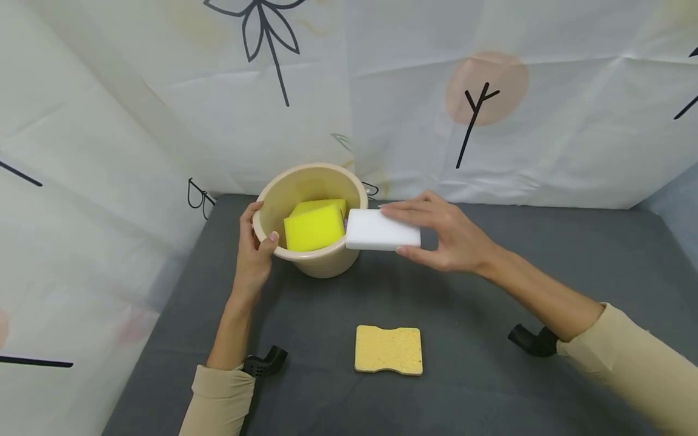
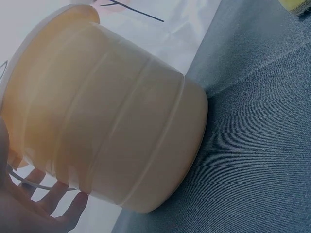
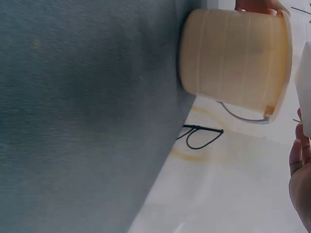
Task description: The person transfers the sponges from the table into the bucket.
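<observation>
A cream bucket [image 1: 325, 266] stands on the dark table. My left hand [image 1: 253, 257] grips its left rim, thumb over the edge and fingers around the outside; the left wrist view shows those fingers [image 2: 75, 208] against the bucket wall. Inside lie bright yellow sponges [image 1: 312, 229], partly overlapping, with a bit of purple behind them. My right hand [image 1: 444, 233] pinches a white sponge block [image 1: 382, 231] between thumb and fingers. The block's left end is at the bucket's right rim; whether it touches cannot be told. Only an edge of the white block [image 3: 304, 92] shows in the right wrist view.
A flat pale-yellow sponge [image 1: 388, 350] with notched long sides lies on the grey table [image 1: 469, 375], in front of the bucket. White patterned cloth [image 1: 392, 145] hangs close behind the table and along its left side. A thin handle [image 3: 240, 118] hangs from the bucket.
</observation>
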`<state>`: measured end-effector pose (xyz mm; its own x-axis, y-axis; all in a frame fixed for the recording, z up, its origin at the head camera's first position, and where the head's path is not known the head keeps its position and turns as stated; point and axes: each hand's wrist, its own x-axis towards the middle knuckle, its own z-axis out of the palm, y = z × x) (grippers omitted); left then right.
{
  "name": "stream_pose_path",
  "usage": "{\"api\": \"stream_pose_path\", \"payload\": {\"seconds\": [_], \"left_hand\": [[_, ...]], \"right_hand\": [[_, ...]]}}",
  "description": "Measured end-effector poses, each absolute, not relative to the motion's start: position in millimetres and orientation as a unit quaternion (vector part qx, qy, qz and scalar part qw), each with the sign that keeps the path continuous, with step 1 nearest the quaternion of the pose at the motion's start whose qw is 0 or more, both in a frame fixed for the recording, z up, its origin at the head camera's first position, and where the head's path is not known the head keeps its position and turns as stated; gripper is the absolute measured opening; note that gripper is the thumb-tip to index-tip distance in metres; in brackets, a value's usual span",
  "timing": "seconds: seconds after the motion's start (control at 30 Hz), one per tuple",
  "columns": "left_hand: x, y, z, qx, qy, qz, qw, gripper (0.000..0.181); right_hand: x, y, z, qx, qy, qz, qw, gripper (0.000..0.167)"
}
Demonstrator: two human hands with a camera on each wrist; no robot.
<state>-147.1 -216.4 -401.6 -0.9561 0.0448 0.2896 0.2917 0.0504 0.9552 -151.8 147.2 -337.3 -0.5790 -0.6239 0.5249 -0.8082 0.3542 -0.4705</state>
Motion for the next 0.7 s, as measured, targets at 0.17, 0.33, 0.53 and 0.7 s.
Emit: {"api": "stream_pose_path", "payload": {"seconds": [0.17, 0.33, 0.53, 0.7], "left_hand": [[-146.5, -217.5, -401.7, -0.117, -0.721, -0.677, 0.089, 0.063], [-146.7, -218.2, -401.2, -0.118, -0.721, -0.677, 0.087, 0.064], [-147.7, -217.9, -400.6, -0.118, -0.72, -0.679, 0.089, 0.065], [-147.0, -217.3, -401.1, -0.112, -0.719, -0.68, 0.089, 0.065]], "right_hand": [[-163.2, 137.3, -329.8, 0.437, -0.814, 0.358, 0.135, 0.055], [-172.3, 129.6, -325.0, 0.442, -0.811, 0.355, 0.142, 0.053], [-181.2, 123.1, -321.8, 0.442, -0.815, 0.347, 0.138, 0.052], [-186.0, 118.1, -318.0, 0.438, -0.823, 0.343, 0.116, 0.05]]}}
